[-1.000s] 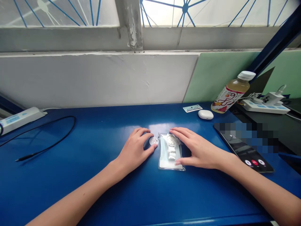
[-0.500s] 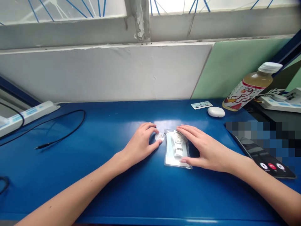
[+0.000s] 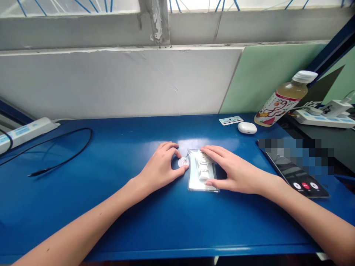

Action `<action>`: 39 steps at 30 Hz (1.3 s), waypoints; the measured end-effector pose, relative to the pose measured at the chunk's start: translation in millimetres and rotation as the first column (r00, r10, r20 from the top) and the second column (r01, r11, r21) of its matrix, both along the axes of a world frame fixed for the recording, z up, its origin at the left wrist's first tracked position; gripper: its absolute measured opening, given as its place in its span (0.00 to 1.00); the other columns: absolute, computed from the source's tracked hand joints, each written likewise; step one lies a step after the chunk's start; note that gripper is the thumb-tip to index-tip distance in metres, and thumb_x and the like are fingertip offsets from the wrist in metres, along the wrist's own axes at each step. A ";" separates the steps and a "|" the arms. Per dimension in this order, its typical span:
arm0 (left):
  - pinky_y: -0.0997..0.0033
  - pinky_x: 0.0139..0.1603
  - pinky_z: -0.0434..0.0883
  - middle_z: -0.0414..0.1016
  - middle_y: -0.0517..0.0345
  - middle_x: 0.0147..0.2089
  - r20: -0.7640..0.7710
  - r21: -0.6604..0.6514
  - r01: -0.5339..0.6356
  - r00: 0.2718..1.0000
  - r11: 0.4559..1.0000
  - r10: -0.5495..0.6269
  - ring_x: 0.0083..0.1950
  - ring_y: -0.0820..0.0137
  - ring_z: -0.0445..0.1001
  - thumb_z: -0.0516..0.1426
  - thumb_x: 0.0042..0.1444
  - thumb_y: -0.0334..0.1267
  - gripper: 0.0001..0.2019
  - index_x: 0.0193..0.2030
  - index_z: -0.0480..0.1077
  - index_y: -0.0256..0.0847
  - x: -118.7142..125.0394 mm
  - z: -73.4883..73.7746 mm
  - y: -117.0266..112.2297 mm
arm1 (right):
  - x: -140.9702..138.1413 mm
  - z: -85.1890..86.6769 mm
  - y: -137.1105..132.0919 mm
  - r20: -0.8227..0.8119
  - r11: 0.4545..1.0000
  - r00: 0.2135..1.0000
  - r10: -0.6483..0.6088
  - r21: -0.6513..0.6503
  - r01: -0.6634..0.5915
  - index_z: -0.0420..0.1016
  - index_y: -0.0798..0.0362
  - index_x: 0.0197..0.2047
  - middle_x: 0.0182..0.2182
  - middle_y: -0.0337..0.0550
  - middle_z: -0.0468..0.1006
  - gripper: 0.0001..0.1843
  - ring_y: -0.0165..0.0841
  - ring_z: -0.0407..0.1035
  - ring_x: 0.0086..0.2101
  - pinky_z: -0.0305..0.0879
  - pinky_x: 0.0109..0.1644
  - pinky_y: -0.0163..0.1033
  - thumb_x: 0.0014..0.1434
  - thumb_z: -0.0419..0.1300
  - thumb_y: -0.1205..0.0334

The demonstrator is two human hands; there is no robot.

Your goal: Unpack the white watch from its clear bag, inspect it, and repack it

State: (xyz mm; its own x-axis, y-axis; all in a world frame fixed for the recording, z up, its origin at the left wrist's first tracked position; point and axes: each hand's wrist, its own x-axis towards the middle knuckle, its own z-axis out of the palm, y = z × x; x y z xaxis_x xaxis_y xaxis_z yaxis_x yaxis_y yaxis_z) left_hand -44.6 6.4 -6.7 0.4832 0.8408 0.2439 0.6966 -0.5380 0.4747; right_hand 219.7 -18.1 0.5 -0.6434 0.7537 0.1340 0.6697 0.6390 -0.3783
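A clear flat pouch [image 3: 194,181] with a pale insert lies on the blue desk. On or inside it is a white, watch-like item [image 3: 203,173] with a round silvery face, partly under my fingers. My right hand [image 3: 227,168] rests over the pouch's right side, fingers stretched along the top and thumb apart near the lower part. A small clear round charm [image 3: 183,162] sits left of the pouch, seemingly joined to its top corner by a short chain. The thumb and curled index finger of my left hand [image 3: 163,164] close around the charm's edges.
A phone [image 3: 294,170] lies at the right. Behind it are a white earbud case [image 3: 247,128], a small printed card [image 3: 231,120], a drink bottle [image 3: 283,99] and a power strip [image 3: 324,119]. Another power strip [image 3: 27,132] and a black cable [image 3: 65,162] are on the left.
The whole view has shifted, so the desk and its things appear farther left and slightly higher. Both hands keep about the same pose at the charm and pouch.
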 end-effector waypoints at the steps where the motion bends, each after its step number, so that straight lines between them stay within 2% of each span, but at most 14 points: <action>1: 0.49 0.61 0.66 0.72 0.45 0.57 -0.003 0.002 0.008 1.000 1.000 -0.008 0.63 0.53 0.66 0.63 0.55 0.44 0.11 0.38 0.71 0.41 -0.2 0.2 -0.1 | -0.4 0.3 -0.2 0.009 1.000 1.000 0.004 0.006 -0.004 0.54 0.58 0.71 0.65 0.61 0.63 0.44 0.52 0.59 0.64 0.63 0.63 0.58 0.60 0.60 0.42; 7: 0.49 0.60 0.67 0.74 0.47 0.53 -0.006 0.020 0.008 1.000 1.000 -0.008 0.60 0.54 0.69 0.59 0.60 0.45 0.10 0.39 0.70 0.41 1.3 2.2 0.7 | 1.1 4.1 -1.3 0.091 1.000 0.996 -0.006 0.010 0.005 0.51 0.63 0.71 0.69 0.63 0.57 0.46 0.51 0.53 0.67 0.59 0.67 0.57 0.62 0.57 0.40; 10: 0.51 0.58 0.69 0.75 0.47 0.52 0.009 0.016 0.007 1.000 1.000 -0.007 0.57 0.55 0.71 0.57 0.62 0.47 0.13 0.45 0.69 0.40 2.0 4.7 2.0 | 7.1 8.9 0.1 0.106 1.000 0.994 -0.020 -0.007 0.021 0.50 0.65 0.72 0.69 0.64 0.55 0.51 0.52 0.52 0.67 0.58 0.67 0.56 0.60 0.57 0.36; 12: 0.51 0.61 0.68 0.73 0.44 0.58 0.008 -0.006 0.060 0.998 0.998 -0.060 0.61 0.54 0.69 0.59 0.60 0.51 0.22 0.55 0.67 0.38 2.0 6.7 1.8 | 10.7 11.3 1.1 0.113 1.000 0.993 -0.024 -0.010 0.025 0.51 0.65 0.72 0.69 0.65 0.56 0.54 0.53 0.53 0.67 0.58 0.67 0.57 0.57 0.58 0.34; 15: 0.47 0.68 0.60 0.59 0.40 0.71 -0.054 -0.062 0.184 0.981 0.981 -0.188 0.71 0.49 0.56 0.63 0.54 0.57 0.42 0.69 0.55 0.38 1.8 8.7 -0.6 | 11.5 11.0 1.4 0.135 1.000 0.991 -0.007 -0.019 0.010 0.51 0.67 0.71 0.69 0.67 0.56 0.59 0.55 0.53 0.67 0.58 0.67 0.58 0.53 0.59 0.30; 18: 0.43 0.72 0.52 0.49 0.39 0.75 -0.136 -0.113 0.251 0.955 0.961 -0.265 0.75 0.47 0.47 0.62 0.51 0.63 0.51 0.73 0.48 0.38 2.5 8.3 -3.3 | 8.6 7.5 1.2 0.135 0.999 0.991 0.019 -0.030 -0.015 0.49 0.67 0.72 0.69 0.66 0.55 0.61 0.54 0.52 0.67 0.58 0.67 0.57 0.51 0.61 0.30; 21: 0.41 0.73 0.48 0.49 0.39 0.75 -0.184 -0.129 0.255 0.944 0.958 -0.275 0.76 0.48 0.45 0.60 0.52 0.66 0.52 0.74 0.47 0.38 3.3 6.8 -4.1 | 7.6 5.1 1.7 0.117 0.999 0.993 0.023 -0.040 -0.018 0.46 0.65 0.73 0.70 0.65 0.53 0.60 0.53 0.50 0.68 0.57 0.67 0.57 0.52 0.62 0.32; 25: 0.43 0.73 0.49 0.48 0.37 0.75 -0.196 -0.118 0.243 0.945 0.963 -0.262 0.76 0.49 0.45 0.60 0.53 0.64 0.51 0.73 0.47 0.33 3.2 5.9 -3.8 | 11.3 6.0 3.0 0.121 0.998 0.993 -0.015 -0.062 0.022 0.45 0.67 0.73 0.70 0.67 0.52 0.63 0.54 0.49 0.68 0.56 0.68 0.57 0.51 0.62 0.31; 32: 0.43 0.73 0.46 0.47 0.38 0.75 -0.231 -0.101 0.270 0.930 0.958 -0.286 0.76 0.50 0.45 0.59 0.57 0.57 0.48 0.74 0.44 0.33 2.5 5.3 -4.6 | 12.6 7.5 4.2 0.140 0.997 0.990 -0.028 -0.069 0.038 0.51 0.66 0.71 0.69 0.66 0.54 0.61 0.55 0.50 0.68 0.56 0.68 0.58 0.50 0.62 0.29; 39: 0.42 0.73 0.46 0.48 0.35 0.75 -0.248 -0.101 0.281 0.922 0.954 -0.298 0.75 0.48 0.45 0.59 0.53 0.64 0.52 0.73 0.46 0.31 3.9 6.9 -5.1 | 13.5 6.1 3.7 0.107 0.997 0.994 -0.020 -0.067 0.027 0.50 0.64 0.72 0.69 0.66 0.55 0.60 0.56 0.53 0.67 0.58 0.67 0.58 0.50 0.62 0.31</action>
